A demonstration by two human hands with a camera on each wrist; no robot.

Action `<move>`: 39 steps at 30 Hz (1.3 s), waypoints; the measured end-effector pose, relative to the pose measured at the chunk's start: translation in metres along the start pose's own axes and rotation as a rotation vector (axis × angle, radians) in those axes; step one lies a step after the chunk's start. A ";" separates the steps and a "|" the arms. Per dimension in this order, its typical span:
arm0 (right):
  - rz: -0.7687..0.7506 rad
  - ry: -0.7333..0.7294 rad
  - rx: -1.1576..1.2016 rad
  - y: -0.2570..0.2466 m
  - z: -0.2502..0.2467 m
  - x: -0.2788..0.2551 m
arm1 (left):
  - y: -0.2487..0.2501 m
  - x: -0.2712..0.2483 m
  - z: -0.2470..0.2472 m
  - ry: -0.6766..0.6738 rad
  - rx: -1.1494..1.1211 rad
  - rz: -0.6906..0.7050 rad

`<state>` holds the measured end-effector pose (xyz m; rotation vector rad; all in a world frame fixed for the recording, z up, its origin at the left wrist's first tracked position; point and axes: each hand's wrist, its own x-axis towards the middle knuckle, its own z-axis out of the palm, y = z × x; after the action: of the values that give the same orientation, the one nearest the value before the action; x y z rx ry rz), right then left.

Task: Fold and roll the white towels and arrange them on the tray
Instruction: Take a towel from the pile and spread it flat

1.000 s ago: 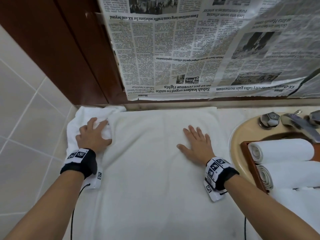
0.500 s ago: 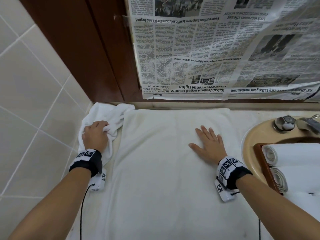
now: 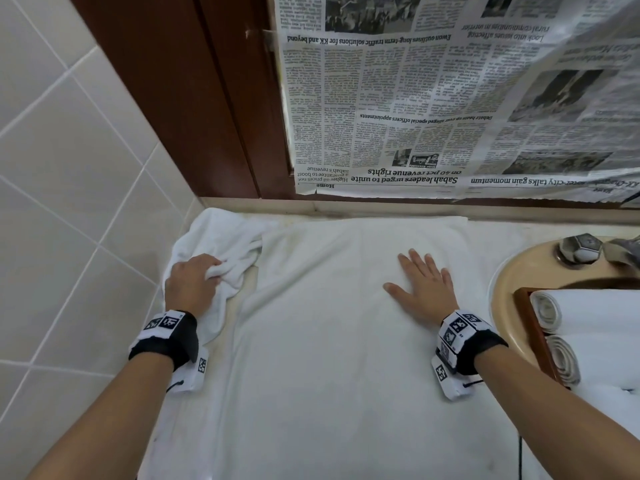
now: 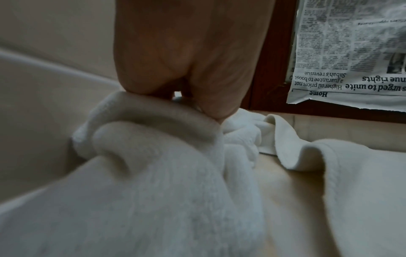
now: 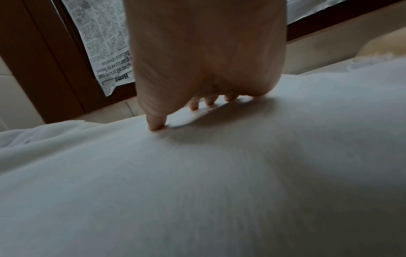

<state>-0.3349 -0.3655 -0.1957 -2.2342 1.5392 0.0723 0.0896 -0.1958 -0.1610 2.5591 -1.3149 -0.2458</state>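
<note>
The towel spread over the counter is soft matt terry cloth, as is the crumpled towel at its left edge. Wall tiles look glossy; the tap is shiny metal, the tray polished wood.

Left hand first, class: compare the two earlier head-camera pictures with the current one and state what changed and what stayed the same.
The left hand, which lay with spread fingers on the crumpled towel by the tiled wall, has curled its fingers and now grips a bunch of it. The right hand stays flat, fingers straight, on the spread towel. The rolled towels on the tray are unchanged.
</note>
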 end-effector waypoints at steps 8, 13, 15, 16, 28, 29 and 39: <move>0.002 -0.003 0.006 -0.002 0.000 -0.001 | 0.043 0.008 -0.016 -0.142 0.115 -0.183; -0.004 0.004 0.005 -0.002 0.000 -0.001 | 0.062 0.021 0.001 -0.063 0.022 0.091; -0.005 0.007 0.005 -0.002 0.001 -0.001 | 0.064 0.026 0.007 -0.144 0.056 0.132; -0.004 0.007 0.004 -0.002 0.001 -0.001 | 0.064 0.029 0.011 -0.185 0.078 0.132; -0.005 0.017 -0.007 0.000 0.003 0.002 | 0.023 0.035 0.026 0.054 0.026 0.109; -0.006 0.017 -0.008 0.000 0.003 0.001 | 0.016 0.036 0.026 0.089 -0.013 0.141; 0.005 0.014 -0.004 0.000 0.004 0.002 | -0.023 0.009 0.023 0.245 0.002 0.124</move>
<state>-0.3331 -0.3657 -0.1997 -2.2381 1.5535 0.0615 0.1064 -0.1935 -0.1904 2.4047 -1.3706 0.0896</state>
